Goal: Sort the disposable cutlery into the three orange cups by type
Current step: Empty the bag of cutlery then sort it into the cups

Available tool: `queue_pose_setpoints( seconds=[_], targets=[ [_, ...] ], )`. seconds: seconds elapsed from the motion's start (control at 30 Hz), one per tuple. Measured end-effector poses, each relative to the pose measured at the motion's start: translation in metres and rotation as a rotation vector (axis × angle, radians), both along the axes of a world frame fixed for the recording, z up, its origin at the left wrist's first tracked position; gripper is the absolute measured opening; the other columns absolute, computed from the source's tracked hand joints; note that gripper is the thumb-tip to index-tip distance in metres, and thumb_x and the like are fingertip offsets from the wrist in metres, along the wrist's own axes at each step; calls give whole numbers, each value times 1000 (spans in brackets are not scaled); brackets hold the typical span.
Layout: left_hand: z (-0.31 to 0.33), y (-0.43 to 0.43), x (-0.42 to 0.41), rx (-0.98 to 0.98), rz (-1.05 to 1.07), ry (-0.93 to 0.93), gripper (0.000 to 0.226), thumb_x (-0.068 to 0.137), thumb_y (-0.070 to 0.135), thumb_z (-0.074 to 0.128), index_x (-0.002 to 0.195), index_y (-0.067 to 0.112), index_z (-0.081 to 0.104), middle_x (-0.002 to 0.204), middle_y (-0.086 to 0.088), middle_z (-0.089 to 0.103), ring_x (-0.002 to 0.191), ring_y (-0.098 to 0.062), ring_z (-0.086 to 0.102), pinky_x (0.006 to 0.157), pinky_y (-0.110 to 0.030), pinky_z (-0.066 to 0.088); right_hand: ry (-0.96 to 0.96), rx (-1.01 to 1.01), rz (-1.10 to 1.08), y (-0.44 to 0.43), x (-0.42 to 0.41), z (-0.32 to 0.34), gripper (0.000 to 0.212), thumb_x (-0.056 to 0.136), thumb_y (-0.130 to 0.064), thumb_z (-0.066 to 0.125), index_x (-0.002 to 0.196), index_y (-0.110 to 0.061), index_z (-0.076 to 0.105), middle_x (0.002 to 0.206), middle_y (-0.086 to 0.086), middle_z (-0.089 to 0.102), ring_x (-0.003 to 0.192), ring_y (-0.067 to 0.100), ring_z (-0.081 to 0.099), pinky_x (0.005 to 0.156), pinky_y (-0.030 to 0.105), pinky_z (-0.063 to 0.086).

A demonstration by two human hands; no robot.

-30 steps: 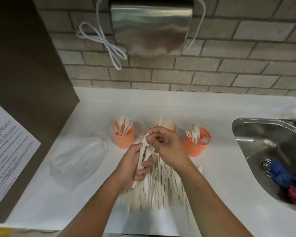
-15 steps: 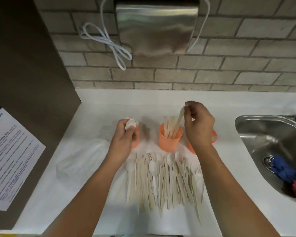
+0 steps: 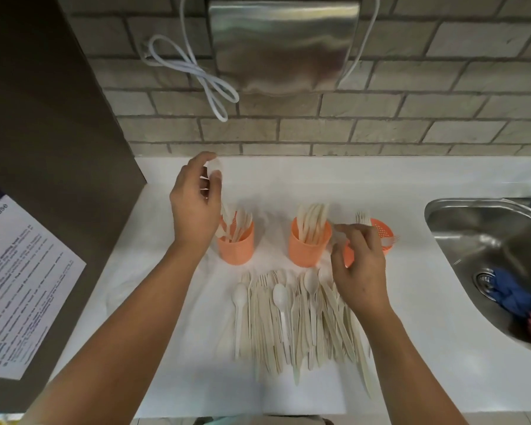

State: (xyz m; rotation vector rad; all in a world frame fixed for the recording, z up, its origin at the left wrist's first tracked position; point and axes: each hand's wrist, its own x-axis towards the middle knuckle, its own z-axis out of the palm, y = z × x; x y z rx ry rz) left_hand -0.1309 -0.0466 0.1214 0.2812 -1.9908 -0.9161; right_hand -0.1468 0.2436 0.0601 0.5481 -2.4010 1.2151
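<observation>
Over the left cup, the left hand is pinching a spoon near its bowl, with the handle pointing down into the cup. The right hand is hovering in front of the right cup, just beside the middle cup (too blurry to tell if it's gripping anything). The unsorted pile is lying on the counter near the cups.

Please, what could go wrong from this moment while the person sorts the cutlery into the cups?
The left hand holds a spoon high over the left cup; dropped from there, it might bounce out.
The right hand is close to the middle cup and covers part of the right cup; a bump could tip either.
The pile lies tightly mixed, so one piece may drag others.
</observation>
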Motion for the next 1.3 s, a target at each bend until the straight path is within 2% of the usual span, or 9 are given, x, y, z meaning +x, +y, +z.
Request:
queue_pose_setpoints(
  seconds=[0.17,0.33,0.47,0.57,0.7,0.83,0.93,1.03,1.3],
  targets=[
    [-31,-9,-10,-146,-45,-183,18,100,14,60,117,17,66,102,-7,68,84,-20,68,77,-34,59,-32,-2,-61,21,14,-12,32,93,2,62,122,-9,67,118,3,51,100,20,57,88,36,52],
    [-34,11,2,-214,50,-308,40,97,15,63,138,12,60,134,-15,57,124,-30,54,105,-36,45,-79,29,-114,41,31,-21,36,89,5,63,120,-12,66,116,-5,51,99,14,57,82,18,46],
    [-19,44,32,-156,-14,-236,30,97,22,65,126,20,63,121,-4,52,104,-21,58,92,-31,49,-245,95,-207,56,40,-30,25,91,-2,63,113,-13,68,101,-1,56,85,17,60,76,29,50],
    [-35,64,63,-111,-178,-516,21,95,34,69,114,28,63,100,9,55,77,-11,60,76,-35,55,-484,236,-224,71,46,-30,14,91,-15,67,104,-13,64,98,6,57,75,17,59,65,28,45],
    [-79,81,110,-90,-290,-943,46,88,53,73,126,37,55,111,12,50,99,-9,61,80,-29,52,-977,685,-8,97,61,-11,44,90,-48,67,114,-17,47,103,-4,57,80,10,56,59,20,39],
    [-109,97,145,-94,-269,-1040,50,84,58,73,125,40,50,112,11,46,105,-13,59,83,-28,55,-1080,911,148,101,86,-26,45,85,-58,67,104,-19,55,99,-5,63,86,13,62,72,27,52],
    [-116,103,153,-99,-241,-1082,51,85,57,73,127,38,50,113,9,46,103,-13,56,84,-28,54,-1014,863,110,99,99,-49,23,90,-44,63,88,-22,54,88,-6,60,78,12,60,62,24,46],
    [-119,107,153,-124,-227,-1099,51,87,55,72,128,36,51,114,8,46,105,-15,56,85,-31,55,-955,767,74,100,98,-58,28,95,-33,60,73,-23,47,77,-6,56,68,9,55,54,20,35],
    [-125,121,152,-104,-189,-1107,49,91,51,70,131,31,51,117,6,49,104,-17,58,88,-33,55,-874,481,-17,94,80,-49,24,96,-40,64,88,-19,56,79,-3,63,68,9,60,59,23,47]
  ],
)
